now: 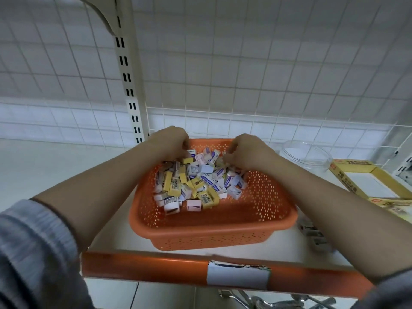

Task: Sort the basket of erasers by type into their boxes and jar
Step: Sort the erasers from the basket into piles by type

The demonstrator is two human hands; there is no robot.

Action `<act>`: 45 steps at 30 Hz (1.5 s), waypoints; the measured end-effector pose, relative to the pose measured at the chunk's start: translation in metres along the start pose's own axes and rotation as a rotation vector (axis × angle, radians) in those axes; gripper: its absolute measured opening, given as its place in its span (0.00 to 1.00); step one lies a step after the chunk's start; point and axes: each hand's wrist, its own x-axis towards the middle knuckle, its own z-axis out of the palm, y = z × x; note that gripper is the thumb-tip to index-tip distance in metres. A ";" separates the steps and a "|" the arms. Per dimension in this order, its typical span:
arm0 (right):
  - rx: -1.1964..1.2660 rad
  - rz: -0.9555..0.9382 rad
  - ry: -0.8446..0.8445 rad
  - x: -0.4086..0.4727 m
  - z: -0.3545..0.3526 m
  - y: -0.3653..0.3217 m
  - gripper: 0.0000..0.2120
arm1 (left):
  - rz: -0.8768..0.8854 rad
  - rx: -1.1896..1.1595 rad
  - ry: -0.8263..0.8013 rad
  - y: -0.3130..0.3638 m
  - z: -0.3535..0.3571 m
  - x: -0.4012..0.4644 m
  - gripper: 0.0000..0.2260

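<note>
- Erasers (196,184), in yellow sleeves and in white-and-purple sleeves, lie mixed in a heap inside an orange perforated basket (223,228); the heap fills the basket's far and middle part.
- The print on the sleeves is mostly too small to read; "2B" shows on one yellow one.
- The fingertips of both hands are buried among the erasers at the basket's far rim, so what they touch cannot be made out.
- To the right of the basket a clear plastic jar (306,153) stands, its lower part hidden behind the right forearm.
- Further right of the basket lies an open yellow box (365,181) with a white floor, cut off by the frame edge; a second yellow box (390,202) just in front of it is mostly out of view.
- Small grey items (312,233) beside the basket's near right corner are blurred and partly covered by the arm.
- The basket sits on a pale shelf (44,166) with an orange front strip (145,266) bearing a torn white label (237,275); a white wire grid backs the shelf, with a slotted upright post (129,85) to the basket's far left.
- The left hand (171,139) is curled, fingers down in the erasers at the basket's far left; whether it grips one cannot be told.
- The right hand (247,150) is likewise curled at the far right of the heap, its hold unclear.
</note>
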 end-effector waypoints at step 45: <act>0.412 0.793 0.676 -0.232 -0.133 0.498 0.14 | 0.435 -1.058 -0.124 0.498 0.084 -0.016 0.06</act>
